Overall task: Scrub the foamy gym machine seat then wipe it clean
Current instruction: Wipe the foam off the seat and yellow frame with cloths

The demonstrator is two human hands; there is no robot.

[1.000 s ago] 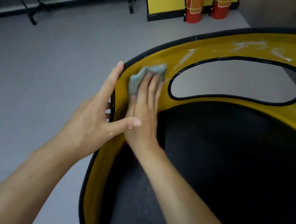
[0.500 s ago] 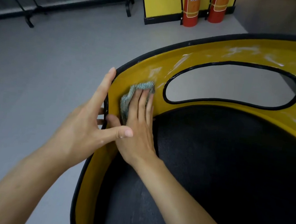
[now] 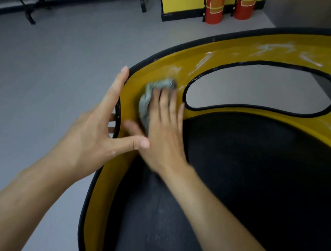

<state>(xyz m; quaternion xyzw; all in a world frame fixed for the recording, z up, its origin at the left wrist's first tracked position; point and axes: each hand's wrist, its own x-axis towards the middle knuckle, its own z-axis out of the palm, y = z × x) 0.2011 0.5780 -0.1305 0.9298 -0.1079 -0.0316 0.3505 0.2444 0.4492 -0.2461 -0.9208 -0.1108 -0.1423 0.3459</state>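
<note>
Head view: right hand (image 3: 164, 129), fingers flat, presses cloth (image 3: 156, 87) on seat (image 3: 102, 190) just left of cutout (image 3: 262, 88); left hand (image 3: 90, 135), spread, braces farther left; foam (image 3: 310, 58) lies beyond cutout.

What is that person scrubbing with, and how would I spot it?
Find the big yellow, black-edged seat shell with its oval cut-out. Just left of that hole, the right hand presses a crumpled grey-green scrubbing pad, fuzzy against smooth yellow.

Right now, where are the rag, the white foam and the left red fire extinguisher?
rag (image 3: 158, 83): head view, crumpled grey top edge.
white foam (image 3: 310, 60): head view, middle of one long streak.
left fire extinguisher (image 3: 213, 9): head view, middle of its red body.
</note>
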